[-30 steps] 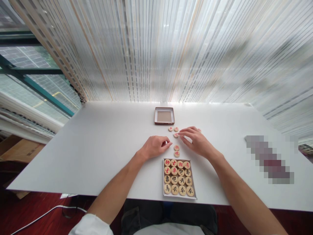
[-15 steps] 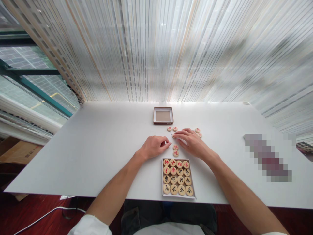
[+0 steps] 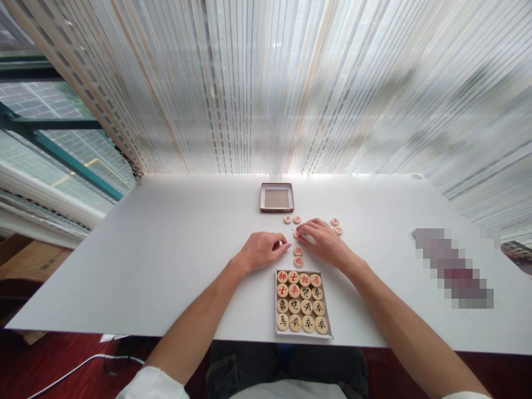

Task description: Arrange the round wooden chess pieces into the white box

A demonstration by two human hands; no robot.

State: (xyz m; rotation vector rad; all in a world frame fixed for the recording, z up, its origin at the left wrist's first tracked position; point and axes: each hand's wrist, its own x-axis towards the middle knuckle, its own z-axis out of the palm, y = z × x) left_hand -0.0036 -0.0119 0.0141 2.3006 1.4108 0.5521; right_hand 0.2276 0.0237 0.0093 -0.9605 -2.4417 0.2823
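Observation:
On the white table [image 3: 174, 260] a shallow box [image 3: 301, 333] near the front edge holds several round wooden chess discs with red and black characters. Loose discs lie beyond it: two [image 3: 298, 256] just past the box, two [image 3: 291, 219] near an empty lid, two [image 3: 336, 225] to the right. My left hand [image 3: 262, 250] rests on the table with fingers curled, its fingertips close to the loose discs; nothing shows in it. My right hand [image 3: 323, 242] is closed, fingertips pinching a loose disc [image 3: 296, 233] against the table.
An empty brown-rimmed box lid [image 3: 276, 198] lies at the table's far middle. A blurred-out object [image 3: 455, 269] sits at the right. Striped curtains hang behind the table; a window is at the left, and a white cable runs over the floor below.
My right hand has drawn back toward me and closed its fingers over a loose disc, uncovering two discs at the right. The left hand has stayed put.

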